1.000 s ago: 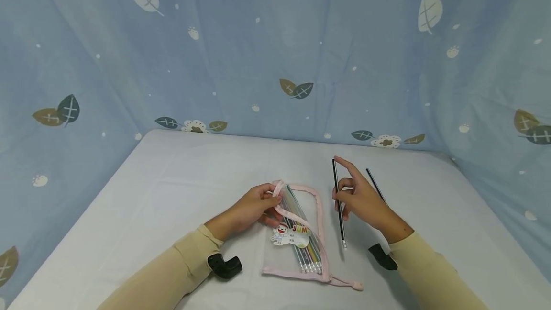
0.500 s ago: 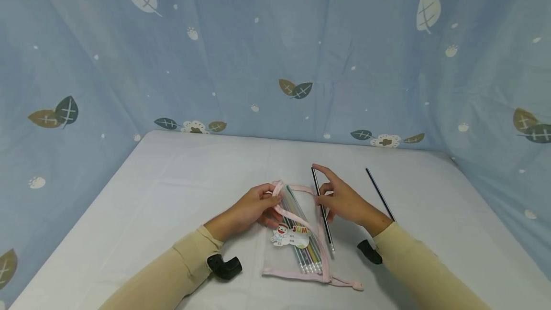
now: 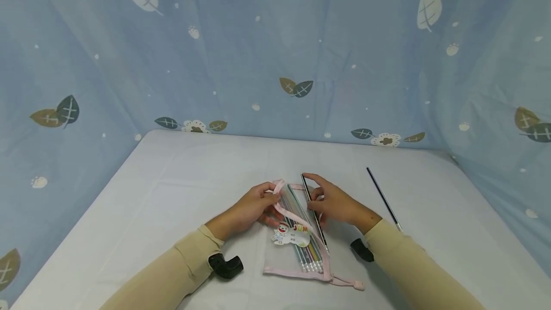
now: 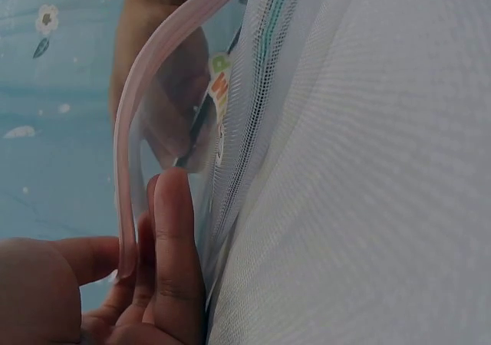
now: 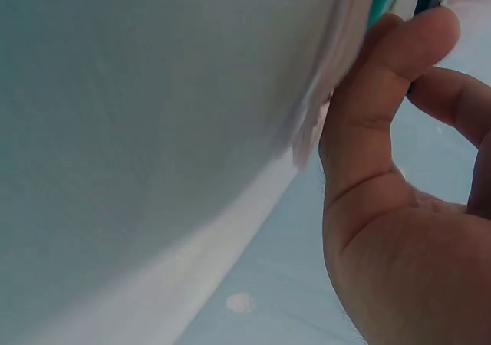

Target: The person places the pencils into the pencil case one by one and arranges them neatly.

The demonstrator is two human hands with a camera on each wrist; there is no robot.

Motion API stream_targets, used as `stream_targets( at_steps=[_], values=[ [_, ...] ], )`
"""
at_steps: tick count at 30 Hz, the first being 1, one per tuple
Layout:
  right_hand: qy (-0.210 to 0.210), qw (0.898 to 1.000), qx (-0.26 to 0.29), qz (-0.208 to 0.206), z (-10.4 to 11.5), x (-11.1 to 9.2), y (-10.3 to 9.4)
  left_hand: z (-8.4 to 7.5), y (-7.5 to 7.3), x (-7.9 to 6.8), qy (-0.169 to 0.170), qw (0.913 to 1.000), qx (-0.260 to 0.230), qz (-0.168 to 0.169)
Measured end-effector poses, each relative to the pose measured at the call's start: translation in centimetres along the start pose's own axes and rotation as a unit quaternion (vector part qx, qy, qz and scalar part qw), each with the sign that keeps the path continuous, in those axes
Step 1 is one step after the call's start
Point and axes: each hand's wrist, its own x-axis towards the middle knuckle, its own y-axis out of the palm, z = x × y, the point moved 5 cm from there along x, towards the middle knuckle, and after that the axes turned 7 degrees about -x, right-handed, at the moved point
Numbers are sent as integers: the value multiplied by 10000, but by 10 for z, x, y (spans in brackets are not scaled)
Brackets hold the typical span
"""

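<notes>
A clear, mesh-backed zip pencil case with pink edging lies on the table, several pencils inside it. My left hand pinches the pink edge at its upper left and holds the flap up; the left wrist view shows thumb and fingers on that pink edge. In my right hand is a dark pencil, pinched along its shaft with the index finger stretched to its top end. Its lower end overlaps the case's right side, eraser end down. The right wrist view shows the right thumb beside the pink edge.
Another dark pencil lies on the white table to the right of my right hand. A pink zip pull sticks out from the case's lower right corner. A blue leaf-patterned curtain stands behind the table.
My right hand has moved left with the dark pencil, from beside the case to over its right side. The left hand keeps its hold on the edge, and the case stays put.
</notes>
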Motion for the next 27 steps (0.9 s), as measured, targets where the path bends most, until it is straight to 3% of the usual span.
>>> stream_targets(
  at_steps=[6, 16, 27],
  values=[
    [-77, 9995, -317, 3, -1, 2, 4, -1, 0, 0, 17, 10000, 35, 45],
    [-338, 9895, -1396, -170, 7, 4, 8, -2, 0, 0, 41, 10000, 68, -3],
    [-94, 9933, -1153, 53, 6, 4, 10, -2, 1, 0, 54, 9999, 83, 48]
  ],
)
